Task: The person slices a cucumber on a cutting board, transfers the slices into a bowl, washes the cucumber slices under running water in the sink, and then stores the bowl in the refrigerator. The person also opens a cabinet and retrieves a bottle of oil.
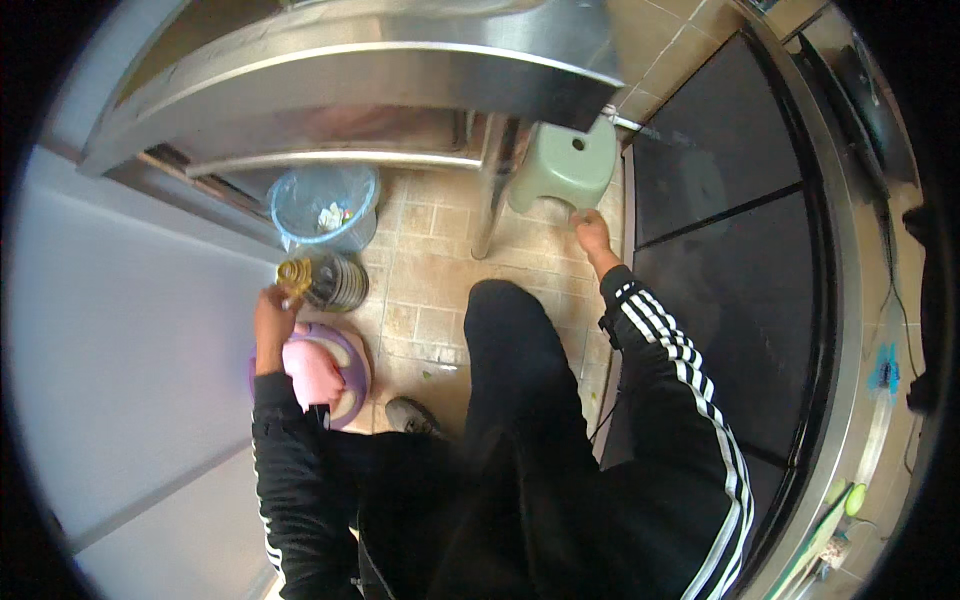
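At the left, the curled fingers of my left hand (275, 319) are at the yellow top of a ribbed plastic jug (337, 281) with dark contents. The grip is partly blurred, but the hand appears closed on the jug's top. Ahead on the right, my right hand (592, 234) has its fingers curled beside the near leg of a pale green plastic stool (566, 161). Its fingertips overlap the stool's lower edge, and whether they grip it is hidden.
Beyond the jug stands a blue lined waste bin (322, 206) with litter inside. A purple-and-pink round item (352, 367) sits below my left wrist. A stainless steel counter (375, 82) with a metal leg (491, 187) crosses ahead. Dark panels (720, 300) flank the right side.
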Tool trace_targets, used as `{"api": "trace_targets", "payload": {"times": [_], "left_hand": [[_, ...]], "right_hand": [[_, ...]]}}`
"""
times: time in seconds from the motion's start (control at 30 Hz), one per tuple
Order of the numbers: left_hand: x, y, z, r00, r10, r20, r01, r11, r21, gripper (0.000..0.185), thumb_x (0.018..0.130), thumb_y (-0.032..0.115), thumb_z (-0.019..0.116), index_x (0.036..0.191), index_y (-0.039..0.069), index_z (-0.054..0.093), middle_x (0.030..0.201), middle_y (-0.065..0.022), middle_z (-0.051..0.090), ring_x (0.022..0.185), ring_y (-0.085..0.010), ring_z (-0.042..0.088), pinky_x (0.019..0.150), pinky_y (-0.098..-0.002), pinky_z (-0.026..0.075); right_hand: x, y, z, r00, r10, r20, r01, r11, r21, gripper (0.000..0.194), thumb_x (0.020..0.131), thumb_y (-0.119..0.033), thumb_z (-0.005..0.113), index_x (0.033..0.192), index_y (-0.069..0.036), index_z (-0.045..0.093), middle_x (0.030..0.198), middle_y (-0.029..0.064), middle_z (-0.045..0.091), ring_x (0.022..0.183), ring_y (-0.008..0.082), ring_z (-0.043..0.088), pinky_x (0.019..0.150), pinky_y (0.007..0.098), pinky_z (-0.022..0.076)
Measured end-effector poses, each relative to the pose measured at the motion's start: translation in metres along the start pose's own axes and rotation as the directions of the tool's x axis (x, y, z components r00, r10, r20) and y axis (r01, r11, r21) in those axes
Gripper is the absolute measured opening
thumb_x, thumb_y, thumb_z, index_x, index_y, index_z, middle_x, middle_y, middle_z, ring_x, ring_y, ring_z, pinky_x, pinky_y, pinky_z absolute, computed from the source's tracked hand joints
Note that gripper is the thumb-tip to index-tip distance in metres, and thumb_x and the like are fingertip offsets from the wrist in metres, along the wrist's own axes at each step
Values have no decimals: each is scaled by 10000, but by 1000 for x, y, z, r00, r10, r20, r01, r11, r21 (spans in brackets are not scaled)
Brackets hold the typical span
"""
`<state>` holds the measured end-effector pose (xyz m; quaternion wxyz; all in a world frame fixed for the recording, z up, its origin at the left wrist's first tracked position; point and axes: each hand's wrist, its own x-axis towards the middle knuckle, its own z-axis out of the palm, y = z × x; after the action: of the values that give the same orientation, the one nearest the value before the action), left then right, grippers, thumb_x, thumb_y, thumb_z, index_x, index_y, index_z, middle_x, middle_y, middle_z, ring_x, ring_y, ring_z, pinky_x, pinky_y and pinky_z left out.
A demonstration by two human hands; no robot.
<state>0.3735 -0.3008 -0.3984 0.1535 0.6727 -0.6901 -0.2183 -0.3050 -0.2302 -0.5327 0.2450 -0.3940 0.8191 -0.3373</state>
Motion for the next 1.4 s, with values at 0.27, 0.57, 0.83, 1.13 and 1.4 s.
{"api": "trace_targets", "payload": {"times": [0.27, 0.57, 0.83, 1.13, 1.4], "left_hand": [[-111, -2, -26, 999, -11, -49, -3, 960, -281, 597, 912, 137, 773, 1451, 38, 536, 1392, -164, 595, 1212, -302, 614, 955, -398, 547], [-221, 71, -97, 983, 14, -184, -26, 998, -62, 463, 973, 144, 702, 1415, 68, 587, 1407, -134, 622, 1127, -268, 679, 951, -403, 567], [-230, 87, -95, 997, -1, -83, -2, 1000, -30, 487, 956, 131, 728, 1419, 77, 589, 1386, -129, 628, 1127, -258, 680, 959, -417, 571], [-210, 100, -75, 992, 103, 67, -101, 994, -29, 506, 940, 153, 752, 1407, 54, 585, 1311, -129, 674, 1103, -246, 700, 945, -371, 567], [-211, 83, -46, 996, -26, 80, 45, 970, -238, 513, 939, 166, 754, 1406, 56, 576, 1307, -160, 673, 1097, -257, 703, 934, -383, 567]], "right_hand": [[55, 29, -3, 882, 461, -97, -370, 806, 461, 1166, 864, -730, 616, 1593, 79, 201, 1616, 318, 298, 1499, 435, 328, 1230, 456, 286], [58, 33, -1, 895, 394, -210, -217, 795, 567, 1188, 728, -519, 893, 1513, 133, 285, 1454, 306, 508, 1361, 407, 509, 1134, 443, 418], [-21, 80, 6, 937, 342, -76, -224, 752, 620, 1073, 758, -453, 902, 1505, 64, 331, 1441, 239, 514, 1317, 346, 522, 1096, 433, 411], [-284, 84, 28, 825, 459, 329, -551, 528, 646, 897, 839, -219, 863, 1549, -41, 343, 1507, 136, 469, 1373, 295, 455, 1118, 447, 391], [-353, 57, 83, 875, 312, 372, -466, 752, 465, 1035, 781, -308, 916, 1524, 62, 297, 1507, 219, 435, 1370, 328, 447, 1129, 452, 391]]}}
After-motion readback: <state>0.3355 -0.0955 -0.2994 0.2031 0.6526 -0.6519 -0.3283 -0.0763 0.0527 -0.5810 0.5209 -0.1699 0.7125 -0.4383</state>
